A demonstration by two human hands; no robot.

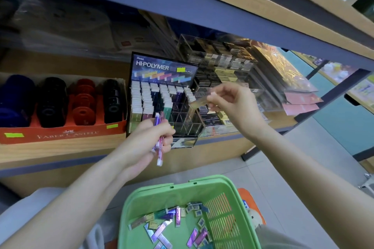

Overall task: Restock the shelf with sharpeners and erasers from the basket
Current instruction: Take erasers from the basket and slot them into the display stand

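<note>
**Restocking in progress at eraser display**

Left hand: fingers curled round a small bundle of slim pink and purple erasers, held upright in front of the lower part of the display rack, which bears a Hi-Polymer header card.

Right hand: thumb and fingers pinch one olive-yellow eraser at its end. It is held level above the rack's clear compartments on the right side, and contact with the rack cannot be told.

The rack stands on the wooden shelf, with its left columns filled.

Green basket: below the hands, with loose erasers scattered on its floor.

A red Faber-Castell tray stands left of the rack, holding blue, black and red sharpeners.
</note>
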